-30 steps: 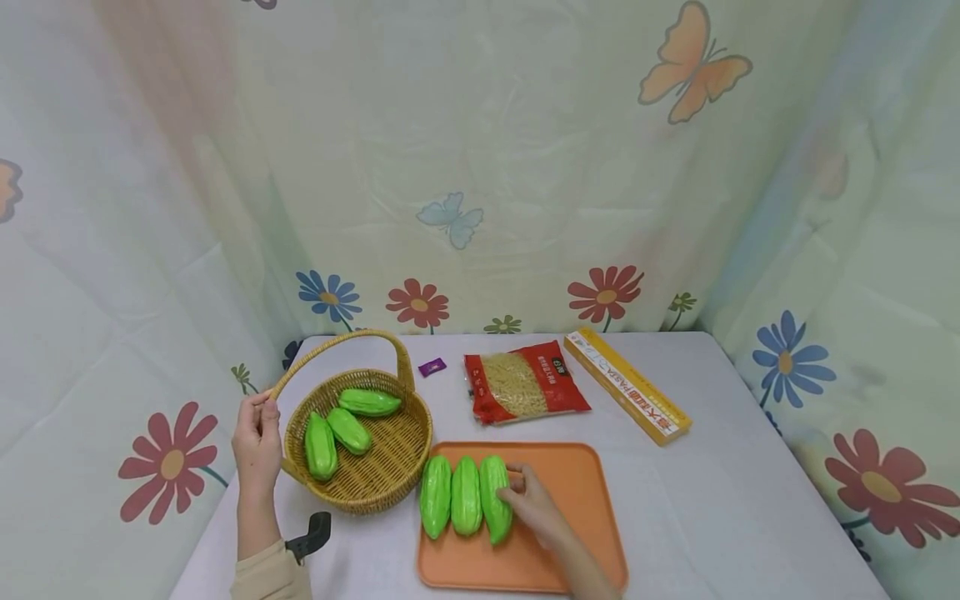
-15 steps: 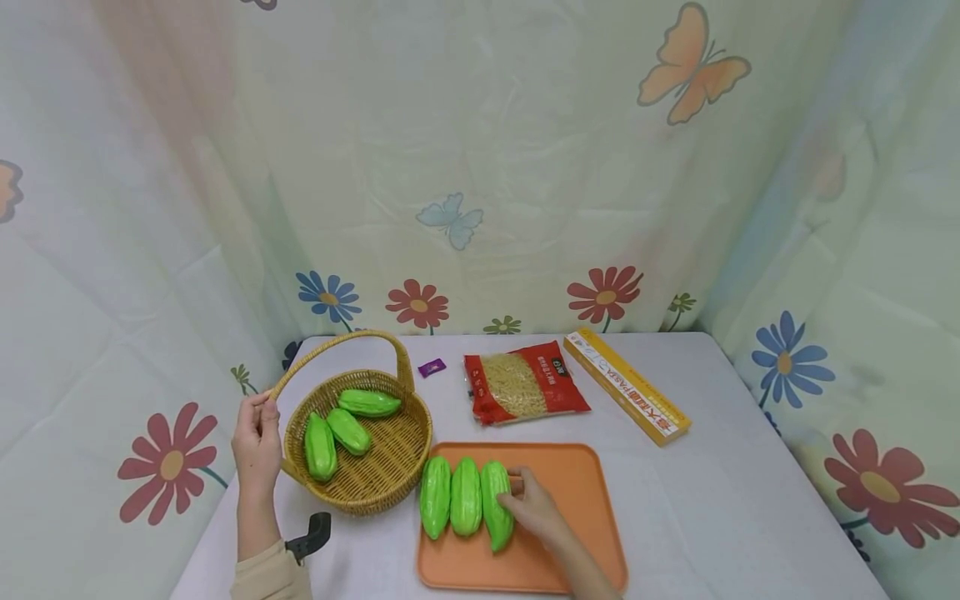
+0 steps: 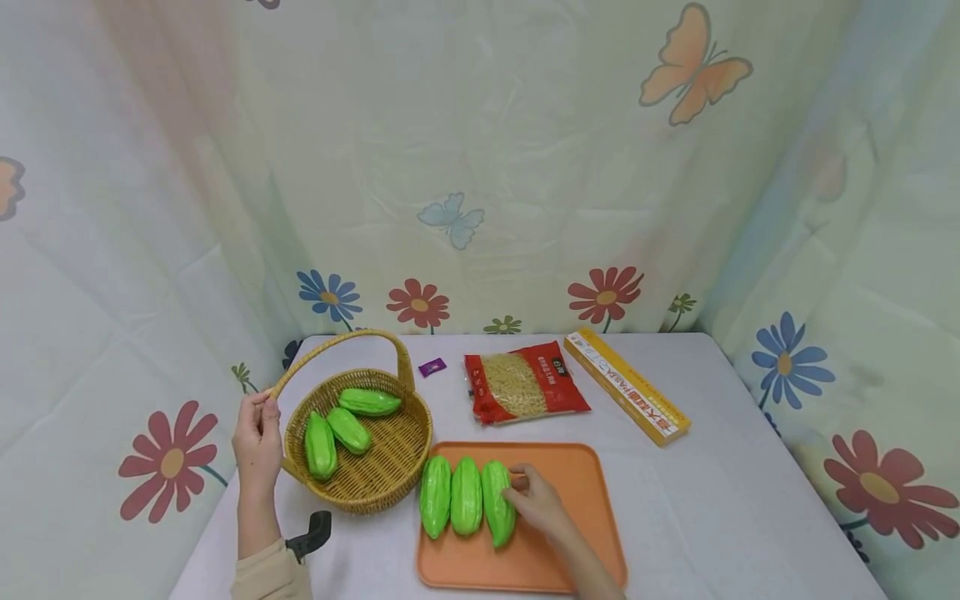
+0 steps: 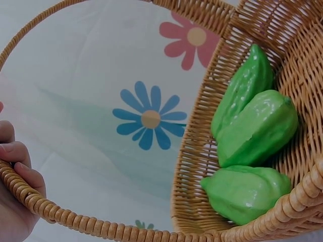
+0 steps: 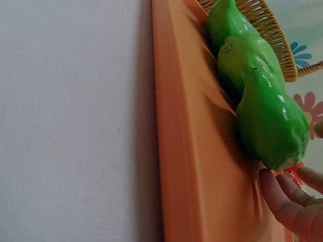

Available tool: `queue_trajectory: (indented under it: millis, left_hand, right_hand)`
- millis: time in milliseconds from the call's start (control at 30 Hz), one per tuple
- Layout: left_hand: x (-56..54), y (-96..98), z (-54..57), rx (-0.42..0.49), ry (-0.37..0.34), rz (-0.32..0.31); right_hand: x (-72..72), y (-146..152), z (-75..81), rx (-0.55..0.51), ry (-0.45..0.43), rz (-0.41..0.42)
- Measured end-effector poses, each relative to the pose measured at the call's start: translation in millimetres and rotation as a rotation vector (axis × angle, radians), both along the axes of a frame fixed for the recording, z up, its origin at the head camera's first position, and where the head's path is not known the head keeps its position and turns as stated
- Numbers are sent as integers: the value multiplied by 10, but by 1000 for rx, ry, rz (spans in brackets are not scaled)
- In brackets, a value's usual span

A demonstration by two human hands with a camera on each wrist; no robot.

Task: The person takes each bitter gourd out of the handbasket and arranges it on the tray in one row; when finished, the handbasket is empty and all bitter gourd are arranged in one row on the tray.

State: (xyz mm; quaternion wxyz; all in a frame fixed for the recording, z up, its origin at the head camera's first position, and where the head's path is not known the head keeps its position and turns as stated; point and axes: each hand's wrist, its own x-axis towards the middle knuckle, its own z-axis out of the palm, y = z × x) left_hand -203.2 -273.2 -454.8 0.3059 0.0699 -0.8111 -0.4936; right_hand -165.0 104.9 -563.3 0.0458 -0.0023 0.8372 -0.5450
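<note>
My left hand (image 3: 257, 442) grips the handle (image 4: 86, 222) of a round wicker basket (image 3: 393, 433), which leans a little toward me. Inside the basket lie three glossy green ribbed gourds (image 4: 260, 128). On the orange tray (image 3: 562, 567), three similar gourds lie side by side: a left gourd (image 3: 435, 497), a middle gourd (image 3: 466, 497) and a right gourd (image 3: 498, 504). Beside the right gourd is my right hand (image 3: 542, 507), its fingers loosely extended and the fingertips right at the gourd's side. In the right wrist view, the thumb (image 5: 318, 129) stands off from it.
Behind the tray lie a red bag of pasta (image 3: 517, 383), a yellow pasta box (image 3: 627, 386) and a small purple packet (image 3: 432, 367). The basket's rim stands right by the tray's left edge. A flowered curtain (image 3: 480, 167) surrounds the white table (image 3: 720, 500).
The right gourd has shifted slightly toward the near edge and right, and my right hand has drawn a little to the right of it. My left hand and the basket have stayed put.
</note>
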Motion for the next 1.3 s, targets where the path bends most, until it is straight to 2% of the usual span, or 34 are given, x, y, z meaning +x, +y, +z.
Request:
queue_trajectory:
  millis: [300, 600, 667, 767, 867, 1100, 1300]
  left_hand:
    - [-3, -3, -1, 1, -3, -6]
    - [-10, -4, -8, 9, -4, -7]
    - [7, 10, 18, 17, -10, -12]
    - [71, 71, 123, 24, -4, -23]
    - [88, 92, 150, 27, 5, -23]
    - [-6, 1, -13, -2, 10, -3]
    - [-11, -9, -35, -3, 20, -1]
  right_hand:
    - [4, -16, 14, -22, -24, 16]
    - [3, -41, -7, 1, 19, -10]
    - [-2, -35, -14, 11, 23, -16]
    - [-12, -23, -21, 17, 27, -27]
    - [-26, -7, -26, 26, 30, -40]
    - [-59, 32, -5, 46, 40, -53]
    - [-111, 49, 53, 66, 46, -55]
